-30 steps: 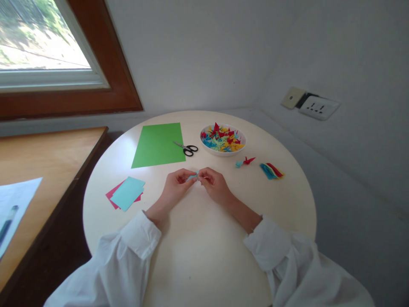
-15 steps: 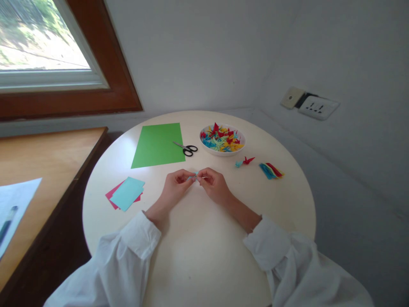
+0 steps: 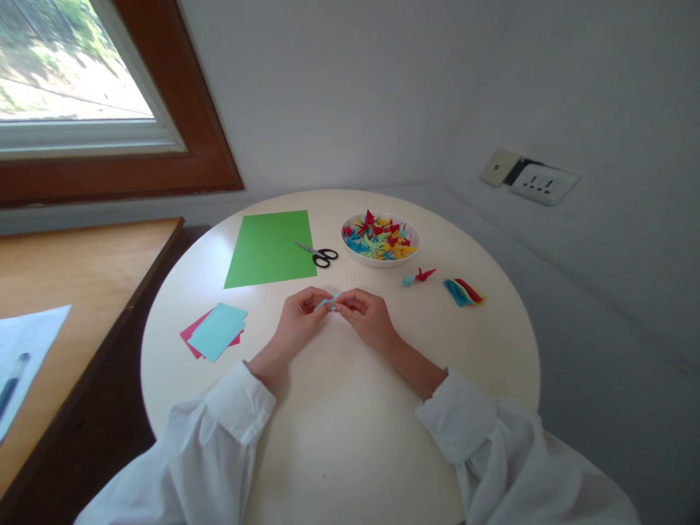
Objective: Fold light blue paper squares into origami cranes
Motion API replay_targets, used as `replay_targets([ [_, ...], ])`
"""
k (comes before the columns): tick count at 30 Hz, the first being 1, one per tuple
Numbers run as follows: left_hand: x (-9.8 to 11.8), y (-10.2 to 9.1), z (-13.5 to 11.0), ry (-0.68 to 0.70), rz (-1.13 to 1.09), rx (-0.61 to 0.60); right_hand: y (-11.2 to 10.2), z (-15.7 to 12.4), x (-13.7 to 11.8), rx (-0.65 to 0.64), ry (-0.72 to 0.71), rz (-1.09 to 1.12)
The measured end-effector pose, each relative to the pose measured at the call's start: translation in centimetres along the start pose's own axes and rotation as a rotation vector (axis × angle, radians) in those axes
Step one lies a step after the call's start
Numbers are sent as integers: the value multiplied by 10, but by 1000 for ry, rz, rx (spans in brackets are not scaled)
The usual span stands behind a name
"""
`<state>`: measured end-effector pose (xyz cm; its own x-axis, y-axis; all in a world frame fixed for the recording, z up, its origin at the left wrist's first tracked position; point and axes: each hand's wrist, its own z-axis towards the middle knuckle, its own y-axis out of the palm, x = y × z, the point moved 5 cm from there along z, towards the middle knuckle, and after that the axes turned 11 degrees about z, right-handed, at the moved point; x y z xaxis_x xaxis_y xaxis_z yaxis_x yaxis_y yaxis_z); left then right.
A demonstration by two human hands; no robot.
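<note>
Between my fingertips is a small folded piece of light blue paper (image 3: 326, 302), mostly hidden by the fingers. My left hand (image 3: 300, 317) pinches it from the left, and my right hand (image 3: 367, 319) pinches it from the right, close above the white round table (image 3: 350, 437). To the right lie a light blue paper crane (image 3: 408, 280) and a red paper crane (image 3: 425, 275). Behind my hands are black-handled scissors (image 3: 321, 256), their blades resting on a green paper sheet (image 3: 267, 248).
A white bowl (image 3: 377, 262) full of colourful paper cranes stands at the back. Folded paper strips (image 3: 464, 292) lie at the right. Light blue squares (image 3: 219, 332) overlap red paper (image 3: 192, 335) at the left. A wooden desk (image 3: 82, 270) and the wall (image 3: 339, 95) border the table.
More of the light blue paper now shows at my left fingertips. My right fingers have shifted slightly leftward. Everything else on the table stays put.
</note>
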<state>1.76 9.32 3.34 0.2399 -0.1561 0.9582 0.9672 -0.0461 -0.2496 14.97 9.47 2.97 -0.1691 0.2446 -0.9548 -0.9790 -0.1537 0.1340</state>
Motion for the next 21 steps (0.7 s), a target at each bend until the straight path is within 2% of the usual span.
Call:
replay_targets([
  [8, 1, 3, 0, -47, 7, -53, -2, 2, -1, 18, 8, -8],
  [16, -2, 4, 0, -98, 45, -80, -3, 1, 1, -30, 13, 3],
  [21, -4, 2, 0, -108, -24, -40, -5, 3, 5, -1, 33, 71],
])
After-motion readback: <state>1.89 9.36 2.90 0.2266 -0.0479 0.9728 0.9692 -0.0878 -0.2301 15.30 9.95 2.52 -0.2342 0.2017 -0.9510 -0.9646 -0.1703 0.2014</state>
